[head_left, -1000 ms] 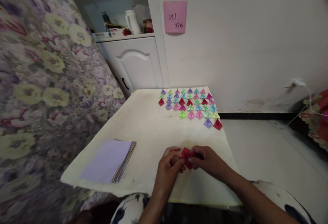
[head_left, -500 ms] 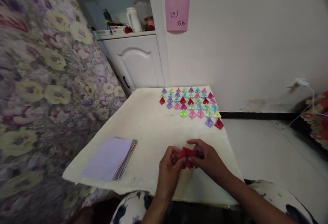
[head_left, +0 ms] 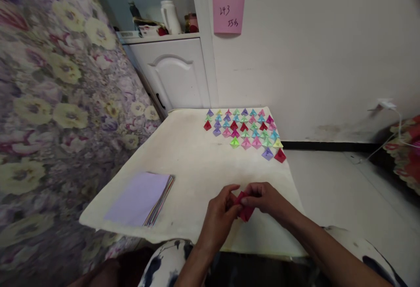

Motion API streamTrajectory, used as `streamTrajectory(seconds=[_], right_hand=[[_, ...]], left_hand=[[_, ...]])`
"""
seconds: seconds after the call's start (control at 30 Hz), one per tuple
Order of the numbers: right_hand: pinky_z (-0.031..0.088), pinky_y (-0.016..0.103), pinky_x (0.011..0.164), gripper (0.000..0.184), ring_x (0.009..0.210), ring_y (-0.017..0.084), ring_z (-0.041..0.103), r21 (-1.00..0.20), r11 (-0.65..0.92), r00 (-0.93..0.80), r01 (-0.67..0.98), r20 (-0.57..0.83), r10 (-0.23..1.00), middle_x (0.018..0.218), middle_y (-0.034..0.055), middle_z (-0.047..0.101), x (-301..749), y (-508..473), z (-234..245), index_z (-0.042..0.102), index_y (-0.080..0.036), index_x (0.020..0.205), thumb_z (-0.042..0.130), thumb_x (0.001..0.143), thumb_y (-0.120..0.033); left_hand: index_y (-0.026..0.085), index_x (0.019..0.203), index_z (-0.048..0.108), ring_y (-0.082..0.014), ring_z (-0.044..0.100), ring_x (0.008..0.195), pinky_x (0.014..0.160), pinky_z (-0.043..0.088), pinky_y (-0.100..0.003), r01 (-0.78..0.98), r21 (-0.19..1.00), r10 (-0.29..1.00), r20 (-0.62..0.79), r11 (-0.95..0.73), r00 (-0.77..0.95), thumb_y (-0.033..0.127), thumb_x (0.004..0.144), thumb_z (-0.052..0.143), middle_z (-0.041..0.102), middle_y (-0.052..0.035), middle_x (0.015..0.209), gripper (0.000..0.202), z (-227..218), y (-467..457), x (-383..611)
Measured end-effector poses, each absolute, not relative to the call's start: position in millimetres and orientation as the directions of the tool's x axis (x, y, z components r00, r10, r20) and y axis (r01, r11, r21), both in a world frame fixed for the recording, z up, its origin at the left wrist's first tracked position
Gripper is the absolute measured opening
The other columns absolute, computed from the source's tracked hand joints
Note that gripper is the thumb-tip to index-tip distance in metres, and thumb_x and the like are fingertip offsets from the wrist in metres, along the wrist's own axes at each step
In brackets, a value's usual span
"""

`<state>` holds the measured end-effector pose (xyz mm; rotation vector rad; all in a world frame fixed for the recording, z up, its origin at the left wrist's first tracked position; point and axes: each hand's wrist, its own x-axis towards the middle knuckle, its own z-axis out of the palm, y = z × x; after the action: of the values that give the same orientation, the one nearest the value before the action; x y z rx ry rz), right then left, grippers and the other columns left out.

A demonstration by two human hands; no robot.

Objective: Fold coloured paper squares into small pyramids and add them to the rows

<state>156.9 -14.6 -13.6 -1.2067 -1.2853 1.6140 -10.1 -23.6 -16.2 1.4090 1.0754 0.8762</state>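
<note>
A small folded piece of red paper (head_left: 246, 212) is between my two hands, just above the near right part of the table. My left hand (head_left: 223, 210) grips its left side, with the thumb in front and the index finger raised. From the right, my right hand (head_left: 262, 197) pinches its upper edge between thumb and fingers. Fingers cover part of the paper's folds. Farther back, rows of small folded paper pieces (head_left: 243, 127) in red, pink, purple, green, blue and yellow lie on the table.
A stack of coloured paper sheets (head_left: 139, 199), purple on top, lies at the left on the cream-covered table (head_left: 183, 160). Floral curtain (head_left: 65, 103) hangs along the left side. Behind stand a white cabinet (head_left: 173, 77) and a wall with a pink note (head_left: 229, 11).
Both hands have shifted their grip, and the red paper has turned between them, now showing a narrower, folded shape. The view has tilted slightly downward.
</note>
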Motion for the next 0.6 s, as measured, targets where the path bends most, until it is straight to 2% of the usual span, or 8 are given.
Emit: streamTrajectory(seconds=[0.1,0.2,0.27,0.33,0.47,0.53,0.6], right_hand=[[0.027,0.019,0.042,0.018,0.043,0.007,0.047,-0.978,-0.208,-0.232,-0.009,-0.2,0.952,0.052,-0.0027,0.058,154.1,-15.4,-12.4,0.057,-0.015,0.064,0.068,0.065,-0.029],[0.027,0.02,0.042,0.02,0.042,0.007,0.046,-0.982,-0.183,-0.157,-0.047,-0.174,0.972,0.05,-0.0034,0.057,151.5,-16.7,-8.6,0.056,-0.016,0.063,0.067,0.066,-0.032],[0.027,0.02,0.042,0.021,0.042,0.008,0.044,-0.982,-0.168,-0.123,-0.089,-0.157,0.98,0.049,-0.0041,0.056,150.3,-17.6,-5.8,0.054,-0.017,0.063,0.066,0.068,-0.033],[0.026,0.02,0.042,0.021,0.042,0.007,0.042,-0.98,-0.162,-0.101,-0.114,-0.151,0.983,0.048,-0.005,0.054,149.2,-18.1,-4.2,0.054,-0.017,0.062,0.066,0.069,-0.033],[0.025,0.02,0.042,0.019,0.043,0.006,0.038,-0.98,-0.164,-0.044,-0.117,-0.16,0.986,0.049,-0.0059,0.05,146.3,-17.5,-4.5,0.055,-0.016,0.061,0.067,0.067,-0.029],[0.026,0.02,0.042,0.018,0.043,0.006,0.038,-0.98,-0.164,-0.026,-0.115,-0.162,0.986,0.05,-0.0058,0.05,144.4,-16.9,-5.3,0.054,-0.016,0.061,0.066,0.068,-0.028],[0.027,0.02,0.042,0.019,0.042,0.007,0.038,-0.98,-0.167,-0.027,-0.107,-0.165,0.986,0.049,-0.0057,0.05,142.9,-16.4,-6.2,0.052,-0.017,0.061,0.064,0.069,-0.029]], left_hand=[[0.019,0.105,0.057,-0.0108,0.051,0.063,0.058,0.039,-0.021,0.073,0.996,0.958,-0.078,0.06,0.275,0.018,0.071,0.063,0.055,0.0031,0.067,0.035,-15.8,-22.7,-7.6],[0.014,0.091,0.06,-0.0112,0.054,0.057,0.054,0.04,-0.022,-0.035,0.977,0.927,-0.186,0.208,0.324,0.029,0.074,0.061,0.058,0.0003,0.065,0.023,-16.9,-22.3,-3.0],[0.012,0.082,0.061,-0.0118,0.056,0.051,0.05,0.04,-0.023,-0.077,0.946,0.882,-0.262,0.315,0.39,0.039,0.078,0.055,0.061,-0.0025,0.065,0.028,-18.4,-23.0,-0.3],[0.012,0.076,0.061,-0.0115,0.055,0.047,0.048,0.04,-0.023,-0.09,0.933,0.872,-0.289,0.349,0.395,0.044,0.079,0.053,0.061,-0.0031,0.062,0.034,-19.7,-23.9,1.1],[0.012,0.085,0.063,-0.0125,0.057,0.055,0.051,0.041,-0.022,-0.09,0.95,0.911,-0.256,0.299,0.322,0.039,0.076,0.06,0.061,-0.0023,0.062,0.029,-20.2,-23.7,0.9],[0.013,0.094,0.063,-0.0137,0.06,0.059,0.053,0.043,-0.023,-0.127,0.932,0.895,-0.28,0.341,0.347,0.038,0.076,0.059,0.065,-0.0043,0.072,0.031,-19.9,-23.2,1.1],[0.013,0.093,0.063,-0.0137,0.061,0.057,0.052,0.044,-0.024,-0.165,0.904,0.876,-0.314,0.394,0.366,0.038,0.075,0.06,0.066,-0.0056,0.076,0.031,-20.2,-23.0,2.1]])
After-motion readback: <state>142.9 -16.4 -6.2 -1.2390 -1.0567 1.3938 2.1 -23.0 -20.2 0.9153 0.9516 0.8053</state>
